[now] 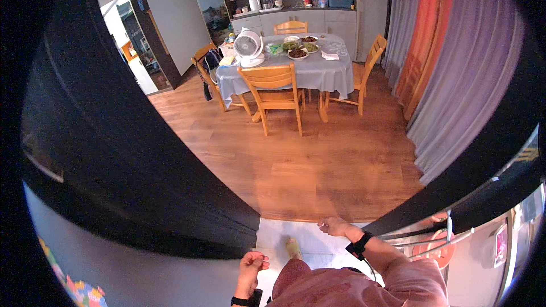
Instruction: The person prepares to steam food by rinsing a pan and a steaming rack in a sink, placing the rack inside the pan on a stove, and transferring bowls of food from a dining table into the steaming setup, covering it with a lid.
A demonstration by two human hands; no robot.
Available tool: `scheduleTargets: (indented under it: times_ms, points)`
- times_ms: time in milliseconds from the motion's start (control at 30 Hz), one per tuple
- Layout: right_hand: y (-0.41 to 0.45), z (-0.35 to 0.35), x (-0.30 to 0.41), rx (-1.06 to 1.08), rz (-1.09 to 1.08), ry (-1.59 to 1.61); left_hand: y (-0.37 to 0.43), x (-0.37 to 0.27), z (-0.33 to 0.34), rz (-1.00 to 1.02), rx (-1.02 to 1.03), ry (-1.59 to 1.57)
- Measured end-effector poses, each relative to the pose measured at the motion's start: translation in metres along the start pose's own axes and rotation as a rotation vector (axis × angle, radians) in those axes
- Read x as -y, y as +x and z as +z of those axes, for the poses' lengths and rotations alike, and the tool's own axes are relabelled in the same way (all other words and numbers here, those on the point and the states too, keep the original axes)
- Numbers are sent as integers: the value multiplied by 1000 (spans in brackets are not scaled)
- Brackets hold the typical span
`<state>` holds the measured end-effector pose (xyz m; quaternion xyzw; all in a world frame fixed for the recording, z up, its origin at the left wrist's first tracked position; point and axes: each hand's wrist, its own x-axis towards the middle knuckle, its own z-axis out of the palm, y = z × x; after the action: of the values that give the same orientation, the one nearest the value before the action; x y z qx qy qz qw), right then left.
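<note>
My left hand (252, 264) is at the lower middle, its fingers loosely curled and nothing seen in them. It is close to the foot of the dark door frame (213, 209) on the left. My right hand (335, 226) reaches forward over the threshold strip (298, 220), fingers loosely bent and without any visible object. Both wrists carry black straps, and a cable runs from the right strap (360, 243). Below my hands, one foot (293, 247) stands on pale floor tiles (273, 232).
Beyond the doorway, wooden flooring (298, 170) leads to a dining table (318, 74) with dishes of food (297, 53) and a white fan (248, 47). A wooden chair (273, 89) stands at its near side. Curtains (465, 51) hang right; a metal rack (443, 245) is beside my right arm.
</note>
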<state>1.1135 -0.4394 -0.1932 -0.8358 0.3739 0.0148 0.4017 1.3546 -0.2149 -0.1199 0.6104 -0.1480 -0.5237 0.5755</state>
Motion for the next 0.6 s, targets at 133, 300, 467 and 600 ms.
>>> scheduleTargets:
  times_ms: [133,300,467,600]
  points:
    - [52,-50,10,-25,72,-233,78,-50,4,5,-35,71]
    - [114,-80,-29,-184,73,154,171,-117,36,59,109,99]
    - [148,-116,-57,-241,252,275,274,-141,86,140,392,159]
    - [162,-150,-107,-252,333,576,328,-166,151,120,500,324]
